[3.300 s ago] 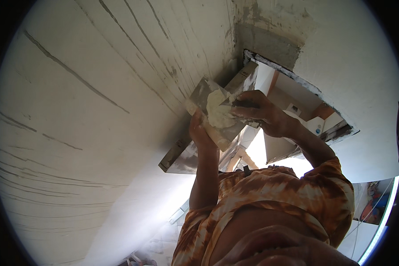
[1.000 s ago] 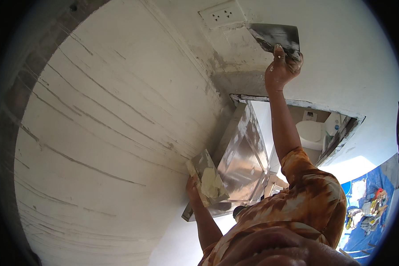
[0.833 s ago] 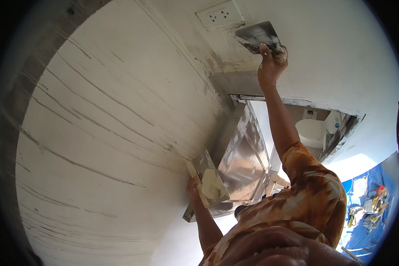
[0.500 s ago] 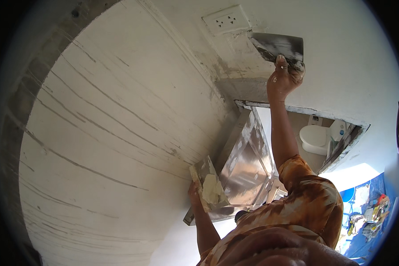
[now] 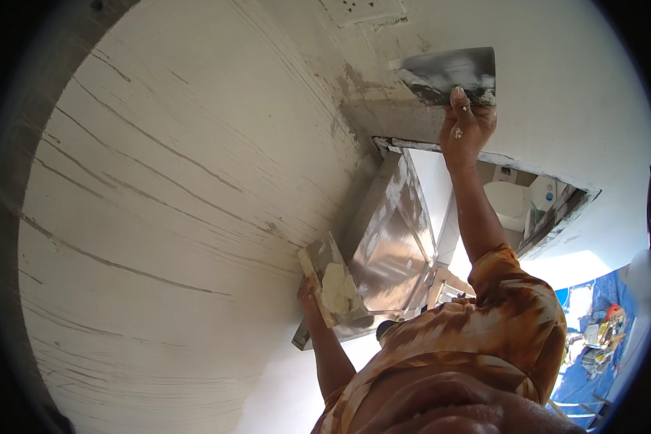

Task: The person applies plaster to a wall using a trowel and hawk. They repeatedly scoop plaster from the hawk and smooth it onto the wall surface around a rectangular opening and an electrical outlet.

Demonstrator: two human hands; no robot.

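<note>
Trowel blade (image 5: 448,74), wide, flat and grey with pale smears, lies pressed against the plastered wall (image 5: 195,181) directly above the right hand (image 5: 466,126), its far edge reaching up and to the left of the knuckles. That right hand is closed around the tool's lower part, fingers curled tight and flecked with white putty, the arm stretched straight up from the patterned orange sleeve (image 5: 499,325). Just below and left of this hand, a rough grey patch (image 5: 383,116) of bare render sits over the top of a door opening (image 5: 484,195). Beyond the hand's left, at the upper rim, a pale socket plate (image 5: 362,9) is set in the wall.

Lower down, the left hand (image 5: 309,295) is raised beside the wall and grips a flat board (image 5: 333,278) from underneath; fingers wrap its lower edge, so the hand is closed on it. A lump of cream putty (image 5: 336,289) rests on the board's face, just right of the hand. Right of the board stands a metal door (image 5: 390,246), streaked with pale smears. The wall to the left of both hands is white with long dark scratch lines running across it.
</note>
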